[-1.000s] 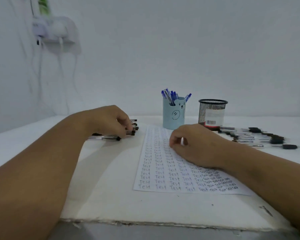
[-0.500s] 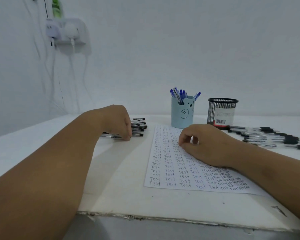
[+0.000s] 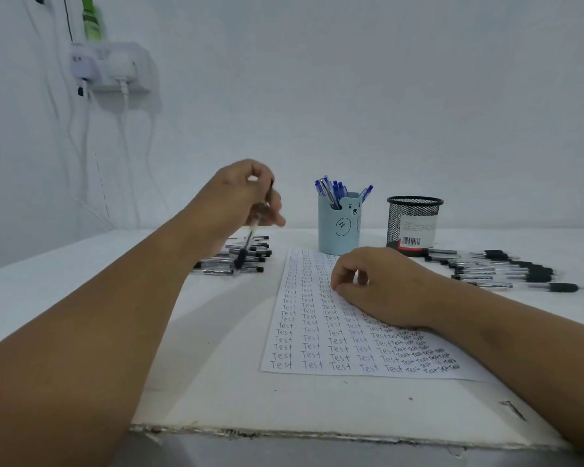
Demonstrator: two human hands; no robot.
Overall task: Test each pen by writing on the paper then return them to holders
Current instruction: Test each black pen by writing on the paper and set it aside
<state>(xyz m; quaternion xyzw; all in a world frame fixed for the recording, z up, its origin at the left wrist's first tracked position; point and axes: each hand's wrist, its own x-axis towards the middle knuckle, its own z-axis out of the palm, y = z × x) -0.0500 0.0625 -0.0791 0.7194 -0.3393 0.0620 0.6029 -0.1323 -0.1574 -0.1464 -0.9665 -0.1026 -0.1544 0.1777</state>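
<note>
My left hand is raised above the table and pinches a black pen, which hangs blurred with its dark end down over the left pile of black pens. My right hand rests on the paper with its fingers loosely curled and holds nothing. The sheet is covered with rows of the word "Test". Behind it stand a light blue bear holder with several blue pens and a black mesh holder.
A second row of black pens lies on the table to the right of the mesh holder. The white table's worn front edge is close to me. A wall socket with plugs and hanging cables is at upper left.
My left hand has lifted from the left pile with one black pen in its fingers. My right hand has stayed on the paper.
</note>
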